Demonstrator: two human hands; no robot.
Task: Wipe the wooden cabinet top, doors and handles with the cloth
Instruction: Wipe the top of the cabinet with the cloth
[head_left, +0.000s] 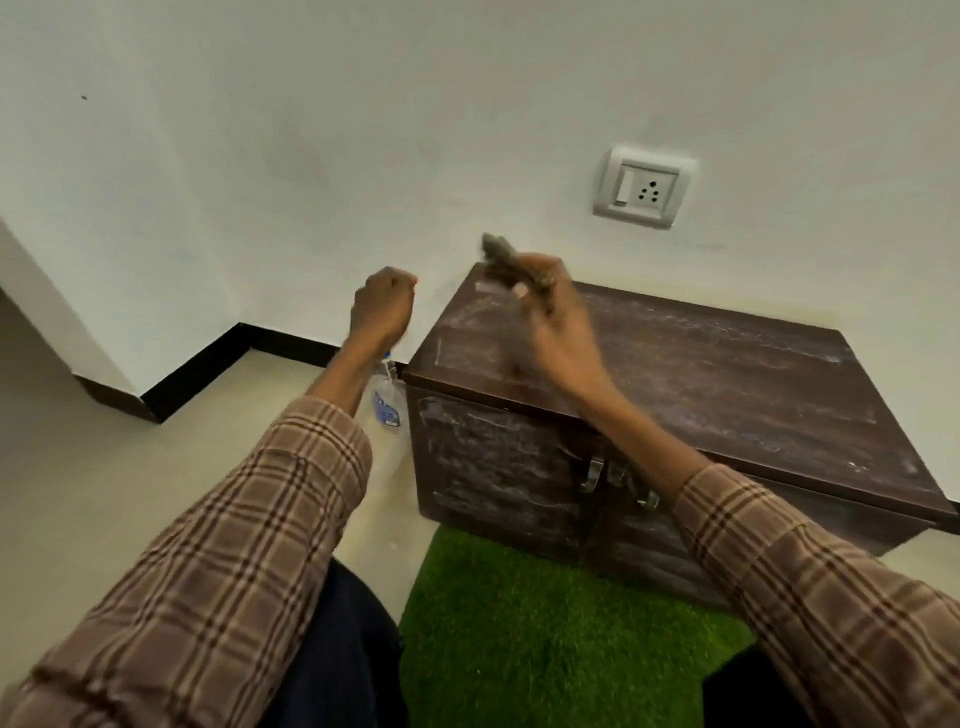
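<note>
A low dark wooden cabinet (701, 374) stands against the white wall, its top and doors streaked with pale dust. Two metal handles (592, 475) sit where the doors meet; my right forearm partly hides the right one. My right hand (556, 312) hovers over the top's far left corner, shut on a bunched grey cloth (501, 254) that sticks out past the fingers. My left hand (382, 306) is raised to the left of the cabinet, fingers curled into a loose fist, and looks to be holding nothing.
A small clear spray bottle with a blue label (387, 402) stands on the floor by the cabinet's left side. Green artificial-grass mat (545, 634) lies in front. A wall socket (644, 187) is above the cabinet. Black skirting (208, 364) runs along the wall.
</note>
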